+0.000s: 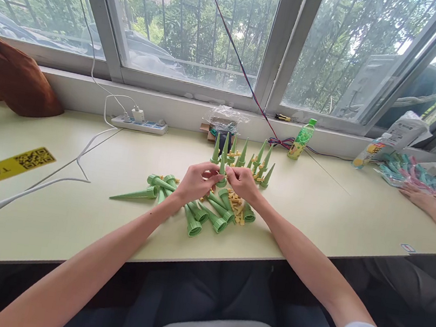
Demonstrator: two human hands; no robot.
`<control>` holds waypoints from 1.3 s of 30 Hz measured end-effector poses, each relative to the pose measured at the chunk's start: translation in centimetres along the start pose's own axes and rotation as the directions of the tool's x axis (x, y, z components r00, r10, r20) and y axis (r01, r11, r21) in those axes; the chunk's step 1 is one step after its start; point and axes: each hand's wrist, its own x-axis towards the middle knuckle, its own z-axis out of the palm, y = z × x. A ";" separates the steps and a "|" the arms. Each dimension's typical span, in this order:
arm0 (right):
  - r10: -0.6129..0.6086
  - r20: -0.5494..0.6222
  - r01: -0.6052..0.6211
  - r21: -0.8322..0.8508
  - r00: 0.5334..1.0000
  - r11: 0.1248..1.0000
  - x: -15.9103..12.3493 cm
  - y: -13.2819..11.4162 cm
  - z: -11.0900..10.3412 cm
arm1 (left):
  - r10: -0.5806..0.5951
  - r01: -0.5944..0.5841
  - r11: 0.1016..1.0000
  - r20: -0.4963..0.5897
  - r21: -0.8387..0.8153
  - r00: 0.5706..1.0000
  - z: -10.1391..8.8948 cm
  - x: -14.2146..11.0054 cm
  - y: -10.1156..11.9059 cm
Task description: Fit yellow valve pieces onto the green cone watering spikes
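Note:
My left hand (195,181) and my right hand (244,183) meet above the table, both pinched on one green cone spike (222,171) held point up between them. A small yellow piece seems to sit at my right fingertips, though it is too small to be sure. Under my hands lies a heap of green cone spikes (197,216) on their sides, mixed with small yellow parts (237,205). One long cone (134,193) lies apart at the left. Behind my hands several finished cones (243,156) stand upright in a group.
A white power strip (138,125) with cables sits by the window ledge, a brown bag (13,77) at far left, a yellow QR label (0,167) on the table. A green bottle (302,138) stands behind. Another person's hands (428,199) rest at right among packets.

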 end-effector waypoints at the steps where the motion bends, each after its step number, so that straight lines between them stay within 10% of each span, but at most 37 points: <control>1: -0.008 -0.002 0.008 0.000 1.000 1.000 0.0 0.0 0.0 | -0.016 0.016 1.000 0.006 -0.021 1.000 0.0 0.0 0.0; 23: -0.136 0.008 0.136 -0.081 0.991 0.987 -0.6 -1.1 -0.3 | -0.236 0.342 0.866 0.305 -0.365 0.923 -1.5 0.4 -0.3; 33: -0.105 -0.101 0.099 -0.057 0.989 0.993 -0.3 -1.3 0.1 | -0.184 0.199 0.955 0.086 -0.219 0.979 -0.3 0.3 0.3; 39: -0.048 -0.123 0.041 -0.062 0.991 0.997 -0.1 -1.4 0.3 | -0.126 0.150 0.978 0.159 -0.148 0.979 -0.1 0.0 0.6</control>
